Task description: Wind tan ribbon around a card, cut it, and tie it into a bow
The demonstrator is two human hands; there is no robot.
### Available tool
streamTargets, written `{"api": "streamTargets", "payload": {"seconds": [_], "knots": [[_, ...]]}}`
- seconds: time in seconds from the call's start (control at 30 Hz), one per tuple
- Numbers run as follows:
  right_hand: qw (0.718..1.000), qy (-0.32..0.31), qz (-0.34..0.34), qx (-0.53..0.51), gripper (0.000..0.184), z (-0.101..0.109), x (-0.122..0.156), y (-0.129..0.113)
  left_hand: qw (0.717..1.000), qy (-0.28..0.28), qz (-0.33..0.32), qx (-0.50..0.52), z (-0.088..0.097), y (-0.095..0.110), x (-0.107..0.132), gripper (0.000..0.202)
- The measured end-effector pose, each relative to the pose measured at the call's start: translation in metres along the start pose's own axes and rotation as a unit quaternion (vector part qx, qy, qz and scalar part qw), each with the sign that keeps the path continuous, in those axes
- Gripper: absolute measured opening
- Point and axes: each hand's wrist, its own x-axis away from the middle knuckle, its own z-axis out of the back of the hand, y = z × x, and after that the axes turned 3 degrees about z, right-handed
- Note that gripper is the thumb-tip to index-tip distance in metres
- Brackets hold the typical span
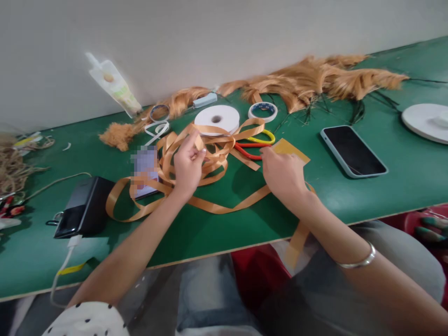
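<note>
Looks like ribbon-sorting: left hand (pixel 189 164) pinches ribbon (pixel 213 208) looped on the table (pixel 408 189) below the spool (pixel 227 114), right hand (pixel 285 176) curled, can't tell if pinching; next pull calls for keeping loops off the scissors (pixel 249 157).

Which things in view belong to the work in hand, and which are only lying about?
Likely in use:
tan ribbon, pinched in the left hand
white spool, behind the ribbon loops
red handle near the right hand

Probably just lying about:
dark-screened phone
black box
pale pouch
</note>
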Motion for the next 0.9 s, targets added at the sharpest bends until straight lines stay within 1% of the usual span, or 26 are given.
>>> {"api": "streamTargets", "payload": {"seconds": [0.03, 0.07, 0.1, 0.13, 0.17, 0.23, 0.27, 0.3, 0.33, 0.4, 0.5, 0.6, 0.67, 0.73, 0.83, 0.9], "knots": [[0.999, 0.021, -0.01, -0.034, 0.032, -0.002, -0.002, 0.002, 1.0, 0.0, 0.005, 0.001, 0.0, 0.001, 0.0, 0.049], [0.995, 0.04, -0.011, -0.09, 0.031, -0.003, -0.004, 0.004, 1.0, 0.0, 0.007, -0.001, 0.0, 0.002, 0.001, 0.048], [0.985, 0.054, -0.007, -0.166, 0.03, -0.005, -0.006, 0.005, 1.0, -0.002, 0.006, -0.005, 0.0, 0.004, 0.002, 0.044], [0.964, 0.062, 0.004, -0.257, 0.029, -0.006, -0.007, 0.005, 1.0, -0.005, 0.003, -0.007, -0.001, 0.006, 0.003, 0.04], [0.934, 0.064, 0.018, -0.351, 0.027, -0.007, -0.008, 0.004, 1.0, -0.013, -0.001, -0.006, -0.002, 0.009, 0.004, 0.035], [0.86, 0.058, 0.035, -0.506, 0.023, -0.009, -0.008, 0.002, 0.999, -0.043, -0.002, 0.006, -0.004, 0.016, 0.008, 0.029], [0.828, 0.054, 0.035, -0.557, 0.02, -0.01, -0.008, 0.0, 0.998, -0.062, -0.002, 0.013, -0.005, 0.02, 0.01, 0.029], [0.804, 0.05, 0.033, -0.592, 0.018, -0.009, -0.008, -0.002, 0.997, -0.078, -0.005, 0.014, -0.006, 0.024, 0.013, 0.03], [0.786, 0.048, 0.03, -0.615, 0.016, -0.009, -0.008, -0.004, 0.996, -0.09, -0.013, 0.005, -0.007, 0.029, 0.015, 0.029], [0.764, 0.045, 0.028, -0.643, 0.014, -0.006, -0.007, -0.006, 0.994, -0.096, -0.041, -0.036, -0.008, 0.036, 0.021, 0.025], [0.738, 0.039, 0.038, -0.673, 0.015, -0.003, -0.006, -0.006, 0.984, -0.109, -0.077, -0.119, -0.008, 0.043, 0.03, 0.026], [0.721, 0.04, 0.051, -0.69, 0.02, 0.0, -0.005, -0.006, 0.96, -0.139, -0.119, -0.211, -0.01, 0.043, 0.035, 0.032], [0.723, 0.049, 0.058, -0.687, 0.021, 0.0, -0.004, -0.006, 0.94, -0.148, -0.155, -0.266, -0.012, 0.04, 0.037, 0.035], [0.73, 0.062, 0.066, -0.677, 0.021, 0.0, -0.004, -0.007, 0.924, -0.15, -0.18, -0.303, -0.014, 0.038, 0.037, 0.037], [0.741, 0.075, 0.081, -0.662, 0.02, 0.0, -0.003, -0.007, 0.911, -0.149, -0.194, -0.333, -0.016, 0.035, 0.036, 0.031], [0.754, 0.085, 0.083, -0.646, 0.019, 0.0, -0.002, -0.006, 0.909, -0.154, -0.197, -0.332, -0.016, 0.034, 0.035, 0.027]]}}
